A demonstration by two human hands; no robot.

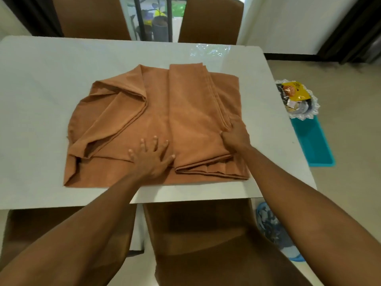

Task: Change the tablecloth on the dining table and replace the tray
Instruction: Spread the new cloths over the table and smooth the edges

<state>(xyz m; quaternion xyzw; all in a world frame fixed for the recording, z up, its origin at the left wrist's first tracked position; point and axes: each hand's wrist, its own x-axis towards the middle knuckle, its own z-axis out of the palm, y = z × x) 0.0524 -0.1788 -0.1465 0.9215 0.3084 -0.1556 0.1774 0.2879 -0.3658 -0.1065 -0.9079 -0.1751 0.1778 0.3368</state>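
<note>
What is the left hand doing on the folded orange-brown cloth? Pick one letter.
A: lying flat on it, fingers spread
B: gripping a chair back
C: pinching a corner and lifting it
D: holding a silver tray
A: the left hand lies palm down with its fingers spread on the orange-brown cloth, which lies on the white table.

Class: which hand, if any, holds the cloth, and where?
Left hand only presses flat on the cloth; right hand seems to pinch its folded layer at the right edge.
</note>
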